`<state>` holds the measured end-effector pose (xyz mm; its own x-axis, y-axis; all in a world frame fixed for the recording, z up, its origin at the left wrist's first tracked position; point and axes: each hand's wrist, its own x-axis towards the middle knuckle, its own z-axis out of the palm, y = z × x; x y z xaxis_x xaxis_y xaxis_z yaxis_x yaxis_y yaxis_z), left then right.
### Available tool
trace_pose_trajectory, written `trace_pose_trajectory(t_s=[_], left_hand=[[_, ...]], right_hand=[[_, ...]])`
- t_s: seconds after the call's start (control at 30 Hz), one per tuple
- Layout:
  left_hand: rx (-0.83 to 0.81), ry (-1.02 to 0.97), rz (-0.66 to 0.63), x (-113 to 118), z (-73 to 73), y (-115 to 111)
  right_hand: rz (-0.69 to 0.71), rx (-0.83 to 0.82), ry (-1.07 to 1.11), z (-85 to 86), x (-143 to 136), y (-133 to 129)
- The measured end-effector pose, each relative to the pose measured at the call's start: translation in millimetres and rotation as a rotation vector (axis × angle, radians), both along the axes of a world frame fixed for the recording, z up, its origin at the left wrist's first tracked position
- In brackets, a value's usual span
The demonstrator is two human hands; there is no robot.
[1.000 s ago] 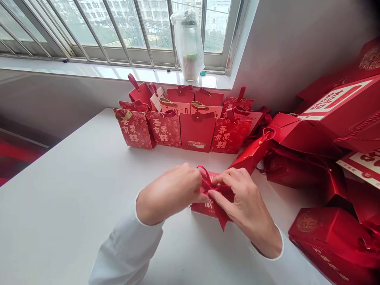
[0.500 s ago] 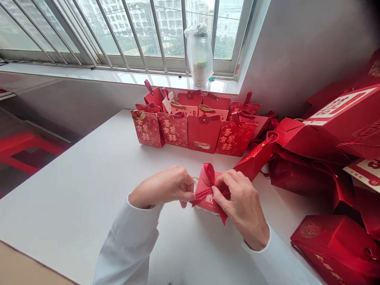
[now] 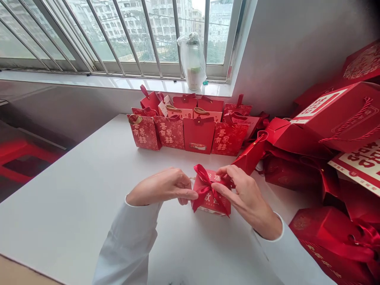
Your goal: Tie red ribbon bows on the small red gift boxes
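A small red gift box [image 3: 218, 208] with white lettering stands on the white table in front of me. Tied over its top is a red satin ribbon [image 3: 202, 174] with a raised loop and pointed tails. On the left, my left hand [image 3: 163, 187] pinches the ribbon's left part between thumb and curled fingers. My right hand [image 3: 249, 200] curves over the box's right side, its thumb at the knot and its fingers around the ribbon's right part. The fingers partly cover that side of the bow. A beaded string shows behind the box, near my left fingers.
Rows of red gift bags [image 3: 198, 136] stand at the table's back, below the window. Larger red boxes and bags [image 3: 335, 249] pile up on the right. A bagged jar [image 3: 193, 65] stands on the windowsill. A red stool [image 3: 26, 158] is beyond the table's left edge.
The bow's loop leans further left and the box's top and front show more. My right fingers have spread and shifted slightly right. The whole view has turned a little.
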<state>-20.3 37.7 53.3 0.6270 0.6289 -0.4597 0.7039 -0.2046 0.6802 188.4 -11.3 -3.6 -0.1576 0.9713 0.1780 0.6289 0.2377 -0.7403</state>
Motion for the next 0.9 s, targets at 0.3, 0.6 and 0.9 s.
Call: trace_pose_trajectory(t_s=[0.3, 0.6, 0.9], left_hand=[[0.140, 0.136, 0.073, 14.5, 3.3, -17.8], [0.213, 0.189, -0.010, 24.1, 1.3, -16.2], [0.122, 0.115, -0.014, 17.7, 1.2, -7.8]], right_hand=[[0.120, -0.174, 0.074, 11.2, 32.1, 5.0], [0.117, -0.232, 0.162, 10.9, 31.1, 6.7], [0.124, -0.356, 0.651, 1.7, 28.7, 15.1]])
